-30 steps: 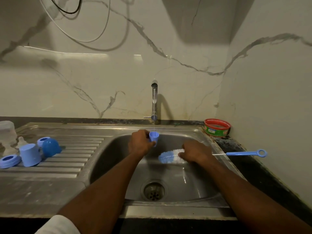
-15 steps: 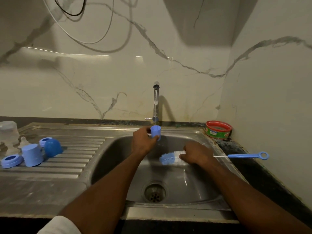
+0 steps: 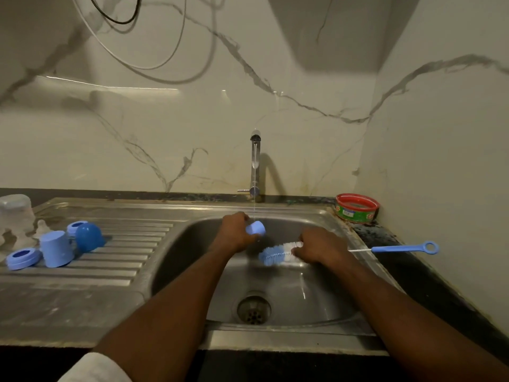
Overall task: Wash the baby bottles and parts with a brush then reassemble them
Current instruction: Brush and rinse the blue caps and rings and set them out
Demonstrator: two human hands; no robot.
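My left hand (image 3: 235, 230) grips a small light-blue cap (image 3: 256, 227) under the thin stream from the tap (image 3: 254, 164), over the sink bowl (image 3: 325, 299). My right hand (image 3: 319, 248) grips the bottle brush (image 3: 274, 255) near its blue and white bristle head; the blue handle (image 3: 405, 248) sticks out to the right over the counter. On the draining board (image 3: 124, 260) at the left lie a blue ring (image 3: 22, 257), an upturned blue cup (image 3: 56, 248), a round blue cap (image 3: 88, 237), a clear teat (image 3: 41, 227) and a clear bottle (image 3: 15, 213).
A red-rimmed green tub (image 3: 356, 208) stands at the back right corner of the sink. The drain (image 3: 253, 310) is open in the bowl's bottom. A dark counter (image 3: 429, 288) runs along the right wall. Cables (image 3: 154, 67) hang on the marble wall above.
My left hand has tilted the blue cap on its side beneath the water. The brush and my right hand have stayed about where they were.
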